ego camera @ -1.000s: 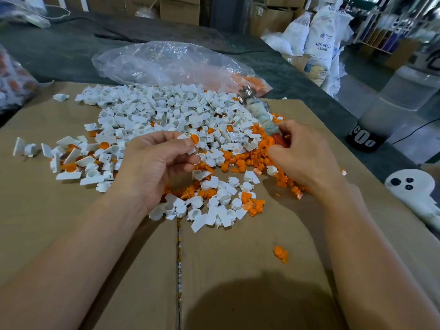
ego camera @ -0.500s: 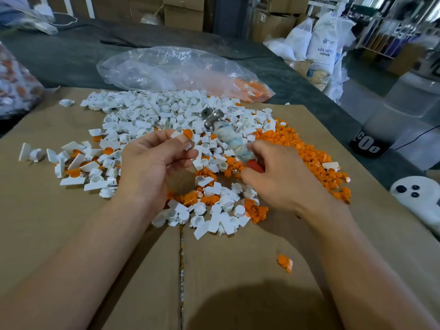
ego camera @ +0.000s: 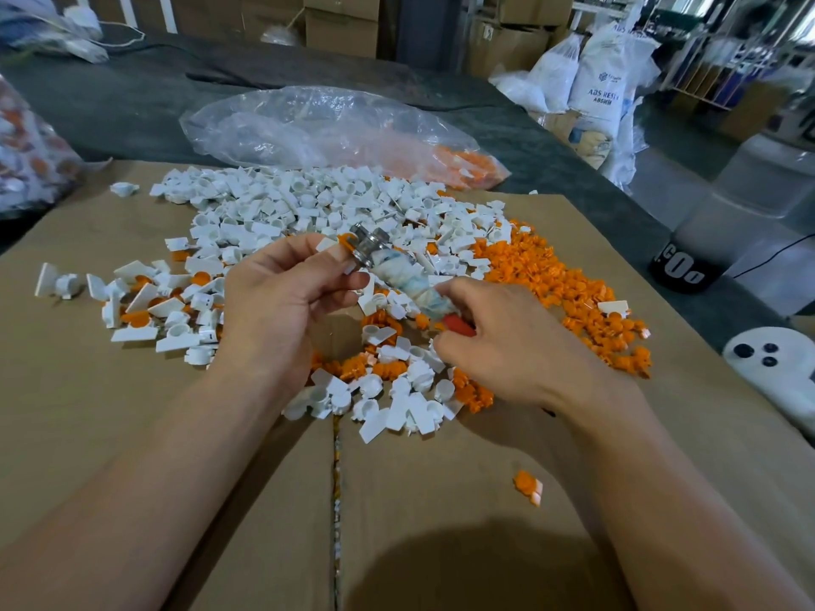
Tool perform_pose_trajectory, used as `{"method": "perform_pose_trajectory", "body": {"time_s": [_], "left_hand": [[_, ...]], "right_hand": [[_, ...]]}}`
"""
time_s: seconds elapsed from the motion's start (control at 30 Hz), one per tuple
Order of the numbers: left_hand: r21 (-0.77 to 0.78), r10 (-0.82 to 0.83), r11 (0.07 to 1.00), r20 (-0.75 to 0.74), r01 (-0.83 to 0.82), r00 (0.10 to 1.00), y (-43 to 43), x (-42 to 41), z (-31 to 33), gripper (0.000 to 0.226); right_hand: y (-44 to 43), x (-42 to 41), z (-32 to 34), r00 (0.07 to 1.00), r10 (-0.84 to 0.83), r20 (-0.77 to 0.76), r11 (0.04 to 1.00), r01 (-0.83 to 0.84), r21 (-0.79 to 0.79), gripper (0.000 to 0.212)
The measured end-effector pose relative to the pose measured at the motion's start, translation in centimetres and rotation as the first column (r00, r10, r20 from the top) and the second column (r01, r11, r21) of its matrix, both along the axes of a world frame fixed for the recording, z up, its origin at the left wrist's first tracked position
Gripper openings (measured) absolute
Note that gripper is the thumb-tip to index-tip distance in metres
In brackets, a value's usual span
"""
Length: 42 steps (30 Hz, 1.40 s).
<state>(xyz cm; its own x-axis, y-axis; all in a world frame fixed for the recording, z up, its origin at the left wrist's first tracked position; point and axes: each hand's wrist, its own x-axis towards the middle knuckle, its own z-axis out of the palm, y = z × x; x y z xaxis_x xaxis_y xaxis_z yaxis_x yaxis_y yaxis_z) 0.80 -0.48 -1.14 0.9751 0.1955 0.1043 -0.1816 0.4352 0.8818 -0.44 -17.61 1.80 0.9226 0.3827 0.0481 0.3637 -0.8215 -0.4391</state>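
Cardboard surface (ego camera: 441,500) strewn with plastic caps (ego camera: 308,205): right grip (ego camera: 507,346) clenched round the taped tool (ego camera: 405,275), whose long axis slants up-left, its metal head meeting the small cap (ego camera: 328,244) pinched by the nearer left grip (ego camera: 282,302).

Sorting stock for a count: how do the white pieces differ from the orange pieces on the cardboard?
The white pieces are larger, cups with flat tabs; the orange pieces are smaller and knobbly. The white pieces spread across the far and left cardboard; the orange pieces lie mostly right. The white pieces cover more area than the orange pieces. Both are loose plastic parts, mingled in the middle.
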Motion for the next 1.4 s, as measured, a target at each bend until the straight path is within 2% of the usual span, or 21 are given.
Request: {"method": "perform_pose_trajectory", "body": {"time_s": [0.2,0.37,0.43,0.5,0.57,0.63,0.7,0.87,1.03,1.4], "left_hand": [[0.013,-0.016,1.0,0.017,0.015,1.0,0.0,-0.1,0.0,0.007],[0.026,-0.026,0.999,0.029,0.026,0.999,-0.1,-0.1,0.1,0.01],[0.026,-0.026,0.999,0.026,0.026,0.999,-0.1,-0.1,0.0,0.006],[0.031,-0.013,0.999,0.02,0.012,1.0,-0.1,-0.1,0.0,0.013],[0.035,-0.003,0.999,0.013,0.003,1.0,0.0,-0.1,0.0,0.019],[0.035,-0.002,0.999,0.002,0.001,1.0,0.0,-0.1,0.0,0.022],[0.032,-0.001,0.999,-0.01,0.001,1.0,0.0,0.0,-0.1,0.021],[0.031,0.013,0.999,-0.033,-0.012,0.999,0.0,0.0,-0.2,0.021],[0.042,0.046,0.998,-0.006,-0.045,0.999,-0.1,-0.2,-0.1,0.022],[0.045,0.074,0.996,-0.022,-0.073,0.997,-0.1,-0.2,-0.2,0.024]], "right_hand": [[-0.2,-0.1,0.1,0.999,0.019,-0.038,1.0,-0.019,0.019,0.009],[-0.2,-0.3,0.3,0.998,0.04,-0.048,0.999,-0.04,0.019,0.02],[-0.1,-0.4,0.2,0.998,0.044,-0.039,0.998,-0.043,0.034,0.016],[0.0,-0.4,0.1,0.999,0.036,-0.032,0.998,-0.034,0.05,0.006],[0.1,-0.5,0.0,0.999,0.028,-0.027,0.999,-0.026,0.045,0.01],[0.3,-0.5,0.0,0.999,0.025,-0.026,0.998,-0.023,0.056,0.004],[0.5,-0.5,-0.2,1.0,0.026,-0.017,0.998,-0.025,0.061,0.018],[0.8,-0.4,-0.3,1.0,0.011,-0.006,0.999,-0.01,0.045,0.029],[1.0,-0.5,-0.5,1.0,0.02,0.02,0.999,-0.021,0.029,0.005],[1.2,-0.4,-0.8,0.999,0.015,0.043,1.0,-0.016,0.026,0.007]]}}
